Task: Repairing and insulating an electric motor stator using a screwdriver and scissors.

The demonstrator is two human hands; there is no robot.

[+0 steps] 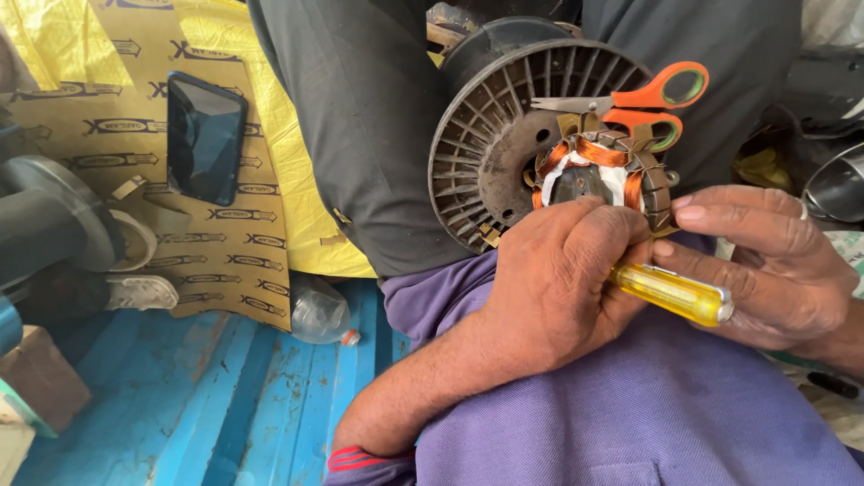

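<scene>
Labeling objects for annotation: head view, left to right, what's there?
Grey pipe → black phone → plastic bottle → left hand → yellow-handled screwdriver → right hand.

Bright, even daylight; soft shadows, sharp focus.

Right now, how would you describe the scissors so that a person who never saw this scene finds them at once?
Find the big round dark metal fan motor body with radial ribs, resting on the person's lap. The scissors lie across its upper right face, just above the copper-wound stator that the left hand touches. Their bright orange loop handles set them apart; the screwdriver in the right hand has a yellow handle.
</scene>
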